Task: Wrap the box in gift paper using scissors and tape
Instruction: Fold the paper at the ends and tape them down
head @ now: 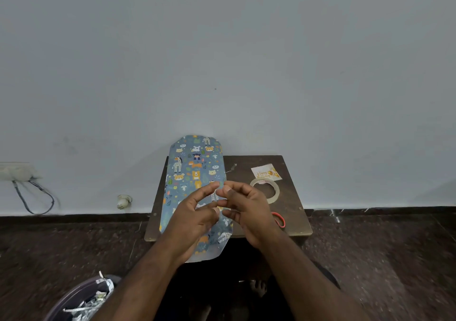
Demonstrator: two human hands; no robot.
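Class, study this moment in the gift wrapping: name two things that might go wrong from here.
1. The clear tape strip stretched between the left hand and right hand may curl and stick to itself or the fingers.
2. The wrapped box overhangs the small table at its near end; pressing there could tip it.

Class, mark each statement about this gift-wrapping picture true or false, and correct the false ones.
1. The tape roll lies on the table, to the right of the wrapped box. True.
2. A greeting card lies beyond the tape roll. True.
3. The gift paper is plain red. False: it is blue with cartoon animals.
4. The left hand and right hand rest flat on the floor. False: they meet above the box, fingers pinching together.
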